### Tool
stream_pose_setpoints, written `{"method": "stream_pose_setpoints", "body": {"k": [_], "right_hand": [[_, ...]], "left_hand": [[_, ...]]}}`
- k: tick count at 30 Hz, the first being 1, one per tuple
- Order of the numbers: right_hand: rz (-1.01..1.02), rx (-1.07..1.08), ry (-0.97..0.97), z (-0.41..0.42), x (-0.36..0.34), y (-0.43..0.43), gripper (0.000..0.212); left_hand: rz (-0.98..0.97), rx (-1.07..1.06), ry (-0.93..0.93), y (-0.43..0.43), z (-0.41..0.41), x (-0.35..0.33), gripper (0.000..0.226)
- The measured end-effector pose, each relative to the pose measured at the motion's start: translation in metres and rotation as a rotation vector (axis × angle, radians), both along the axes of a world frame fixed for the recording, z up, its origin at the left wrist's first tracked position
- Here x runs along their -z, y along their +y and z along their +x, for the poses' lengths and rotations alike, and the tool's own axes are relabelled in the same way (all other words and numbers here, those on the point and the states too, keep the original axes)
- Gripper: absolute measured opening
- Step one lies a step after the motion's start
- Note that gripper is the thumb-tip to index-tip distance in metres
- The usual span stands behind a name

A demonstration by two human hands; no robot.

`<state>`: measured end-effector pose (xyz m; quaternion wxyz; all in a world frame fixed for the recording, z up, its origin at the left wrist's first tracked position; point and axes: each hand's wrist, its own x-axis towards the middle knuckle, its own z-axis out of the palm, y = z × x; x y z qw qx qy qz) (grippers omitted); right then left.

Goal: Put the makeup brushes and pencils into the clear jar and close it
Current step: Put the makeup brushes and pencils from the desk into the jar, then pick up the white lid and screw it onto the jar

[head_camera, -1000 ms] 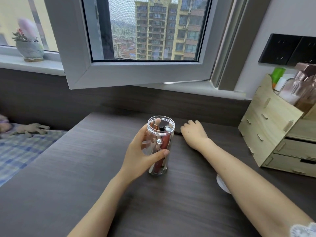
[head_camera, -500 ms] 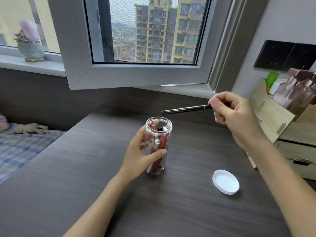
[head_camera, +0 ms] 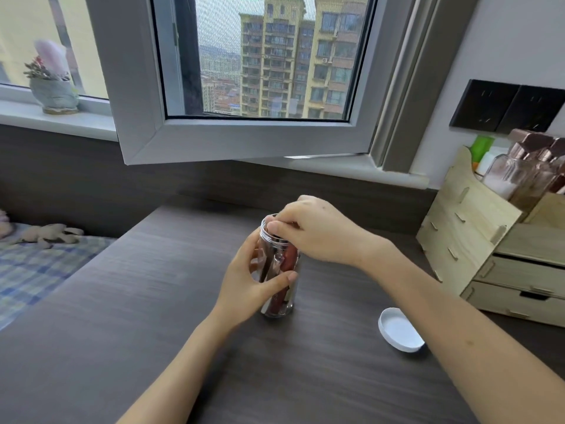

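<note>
The clear jar stands upright on the dark wooden desk, and my left hand is wrapped around its side. Inside it are several makeup brushes and pencils, one of them reddish. My right hand sits over the jar's open mouth with its fingertips pinched together at the rim. A dark slim pencil runs down inside the jar below those fingertips; its top end is hidden by my fingers. The white lid lies open side up on the desk, to the right of the jar.
A wooden drawer organizer holding bottles stands at the desk's right edge. An open window sash hangs over the back of the desk. A potted plant sits on the sill at left, and a checked bed lies beyond the desk's left edge.
My right hand picked a black pencil up off the desk behind the jar, lifted it, then brought it down to the jar's mouth. The left hand kept holding the jar.
</note>
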<state>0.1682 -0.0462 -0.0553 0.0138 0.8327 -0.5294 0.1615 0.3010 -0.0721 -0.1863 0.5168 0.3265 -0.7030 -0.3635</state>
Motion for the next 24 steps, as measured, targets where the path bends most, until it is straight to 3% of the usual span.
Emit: {"method": "stream_pose_setpoints", "body": {"k": [3,8,10,12,16,19,22,24], "right_hand": [[-0.070,0.004,0.006,-0.005,0.006,0.004,0.044],[-0.116,0.077,-0.486,-0.048,0.020,0.021,0.034],[-0.027,0.209,-0.434,-0.078,0.035,0.028,0.030],[0.120,0.335,-0.260,-0.110,0.053,0.038,0.027],[0.404,0.489,-0.034,-0.153,0.081,0.066,0.070],[0.481,0.475,0.040,-0.156,0.098,0.080,0.084],[0.463,0.448,0.042,-0.145,0.108,0.084,0.074],[0.412,0.417,-0.076,-0.138,0.105,0.083,0.060]], "left_hand": [[0.004,0.010,0.014,0.000,-0.001,0.000,0.080],[0.010,0.010,0.024,0.001,-0.001,0.000,0.082],[0.008,0.014,0.030,0.002,-0.001,0.001,0.084],[0.011,0.015,0.036,0.003,-0.002,0.000,0.082],[0.013,0.013,0.043,0.006,-0.005,-0.001,0.077],[0.018,0.015,0.045,0.009,-0.008,-0.002,0.074],[0.021,0.019,0.048,0.012,-0.010,-0.003,0.074],[0.028,0.023,0.051,0.015,-0.011,-0.004,0.075]]}}
